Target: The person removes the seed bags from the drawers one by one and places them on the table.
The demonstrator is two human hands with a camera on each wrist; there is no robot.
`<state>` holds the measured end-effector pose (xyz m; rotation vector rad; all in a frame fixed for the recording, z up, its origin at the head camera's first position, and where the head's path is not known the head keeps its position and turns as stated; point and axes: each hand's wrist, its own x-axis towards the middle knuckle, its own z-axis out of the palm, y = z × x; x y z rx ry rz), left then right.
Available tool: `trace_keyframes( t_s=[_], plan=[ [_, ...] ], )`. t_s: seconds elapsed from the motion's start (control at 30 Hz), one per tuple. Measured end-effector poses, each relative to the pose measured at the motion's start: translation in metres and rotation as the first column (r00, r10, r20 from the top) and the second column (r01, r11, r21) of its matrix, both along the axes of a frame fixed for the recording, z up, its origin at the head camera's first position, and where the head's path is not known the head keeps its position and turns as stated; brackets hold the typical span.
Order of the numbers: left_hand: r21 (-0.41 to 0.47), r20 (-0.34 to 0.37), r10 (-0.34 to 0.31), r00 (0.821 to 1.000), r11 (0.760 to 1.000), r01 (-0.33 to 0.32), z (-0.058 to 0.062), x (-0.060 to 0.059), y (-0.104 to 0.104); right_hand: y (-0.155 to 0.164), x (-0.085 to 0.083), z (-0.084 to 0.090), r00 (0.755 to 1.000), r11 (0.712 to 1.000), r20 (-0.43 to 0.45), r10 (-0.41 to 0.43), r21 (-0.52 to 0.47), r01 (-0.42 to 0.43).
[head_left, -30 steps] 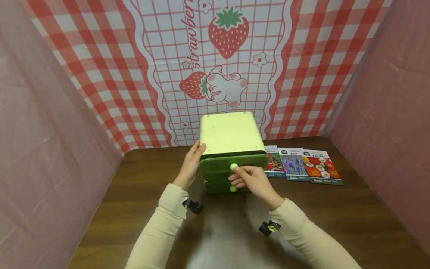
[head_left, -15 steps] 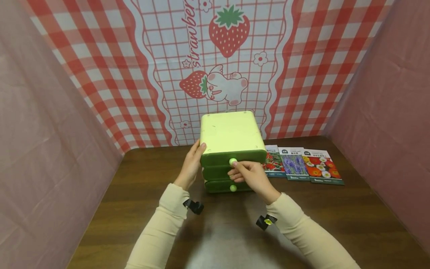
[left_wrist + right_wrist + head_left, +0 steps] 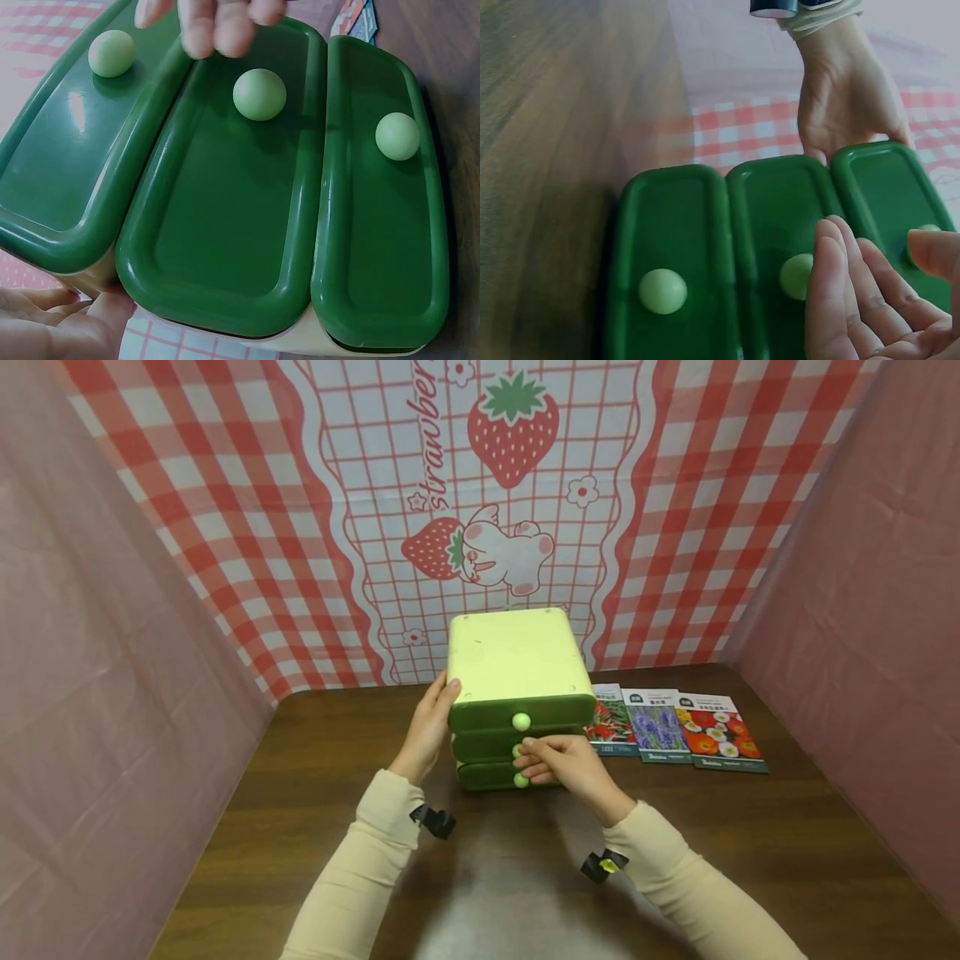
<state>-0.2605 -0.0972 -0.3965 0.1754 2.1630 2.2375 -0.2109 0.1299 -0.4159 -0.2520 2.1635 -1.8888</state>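
Note:
A small three-drawer cabinet (image 3: 517, 652), pale yellow-green on top, stands on the table with its dark green fronts toward me. All three drawers sit pushed in, each with a round light green knob. My left hand (image 3: 431, 727) rests against the cabinet's left side, thumb near the upper front corner. In front of the middle drawer (image 3: 217, 202) is my right hand (image 3: 562, 764), fingers loosely extended and thumb apart from them in the right wrist view. Its fingertips overlap the middle knob (image 3: 797, 276) but grip nothing. The top knob (image 3: 521, 722) stands free above them.
Several flower-picture packets (image 3: 660, 731) lie fanned on the brown wooden table (image 3: 337, 827), right of the cabinet. Behind hangs a red-and-white checked cloth (image 3: 690, 527) with strawberries. Pink cloth walls (image 3: 862, 610) close in both sides.
The top drawer, slightly out a second ago, has gone in flush. My right hand has let go of its knob and dropped toward the middle one. My left hand stays put.

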Motion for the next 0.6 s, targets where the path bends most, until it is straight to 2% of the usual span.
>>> trace_keyframes(
  t_s=[0.23,0.43,0.6],
  plan=[
    [-0.001,-0.001,0.007,1.0,1.0,-0.007,0.001,0.0,0.001,0.005,-0.005,-0.018,0.994,0.999,0.104,0.043,-0.006,-0.042],
    [0.005,0.006,0.003,1.0,1.0,-0.003,0.0,0.001,0.0,0.005,-0.01,-0.032,0.985,0.999,0.168,0.035,-0.027,-0.03],
    [0.005,0.007,0.01,1.0,1.0,-0.01,0.0,0.0,0.0,0.003,-0.013,-0.037,0.977,0.999,0.212,0.024,-0.041,-0.016]
  ],
)
